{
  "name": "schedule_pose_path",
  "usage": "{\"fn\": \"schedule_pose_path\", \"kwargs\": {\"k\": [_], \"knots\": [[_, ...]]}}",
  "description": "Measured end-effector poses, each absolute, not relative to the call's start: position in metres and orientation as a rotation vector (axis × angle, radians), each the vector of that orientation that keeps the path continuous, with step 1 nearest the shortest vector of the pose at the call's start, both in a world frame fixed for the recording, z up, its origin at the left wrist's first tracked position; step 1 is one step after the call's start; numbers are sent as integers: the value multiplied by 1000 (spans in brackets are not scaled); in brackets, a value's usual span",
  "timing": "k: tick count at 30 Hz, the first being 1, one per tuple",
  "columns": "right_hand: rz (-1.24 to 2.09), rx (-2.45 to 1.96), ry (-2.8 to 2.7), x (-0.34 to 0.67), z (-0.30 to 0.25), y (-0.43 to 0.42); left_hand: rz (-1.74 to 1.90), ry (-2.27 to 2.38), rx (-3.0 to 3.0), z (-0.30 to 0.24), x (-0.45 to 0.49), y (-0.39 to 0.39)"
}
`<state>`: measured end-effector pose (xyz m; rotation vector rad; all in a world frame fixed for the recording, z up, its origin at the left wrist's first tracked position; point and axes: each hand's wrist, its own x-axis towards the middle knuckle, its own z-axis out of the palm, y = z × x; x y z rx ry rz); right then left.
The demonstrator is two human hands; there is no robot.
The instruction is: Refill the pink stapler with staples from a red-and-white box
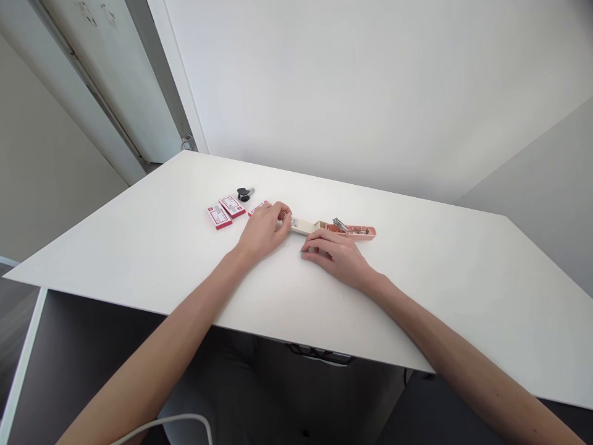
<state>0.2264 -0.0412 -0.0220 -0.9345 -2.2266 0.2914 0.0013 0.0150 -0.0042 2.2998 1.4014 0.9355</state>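
Note:
A stapler point(336, 229) lies swung fully open on the white table point(440, 290), its cream top arm pointing left and its pink base to the right with the metal magazine showing. My left hand point(264, 230) rests on the table with its fingertips closed on the end of the cream arm. My right hand point(336, 256) lies just in front of the stapler's hinge, fingers curled low and pinched together over something small and dark that I cannot make out.
Two red-and-white staple boxes point(225, 211) lie left of my left hand, and a third point(257, 207) is partly hidden behind it. A small black staple remover point(244, 194) sits behind them. A cable point(176, 421) runs below the table's front edge.

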Motion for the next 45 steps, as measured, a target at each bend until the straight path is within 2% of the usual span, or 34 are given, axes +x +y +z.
{"fn": "schedule_pose_path", "kwargs": {"k": [6,14,26,45], "knots": [[298,-934,-2105,224,-23,-41,854,1434,2284,0,1,14],[-28,-1044,-1887,231,-17,-38,904,1553,2327,-4,-1,17],[-215,-1080,-1882,250,-18,-21,970,1716,2270,-3,-1,16],[-143,-1168,-1806,254,-26,-15,939,1680,2295,-5,-1,16]]}}
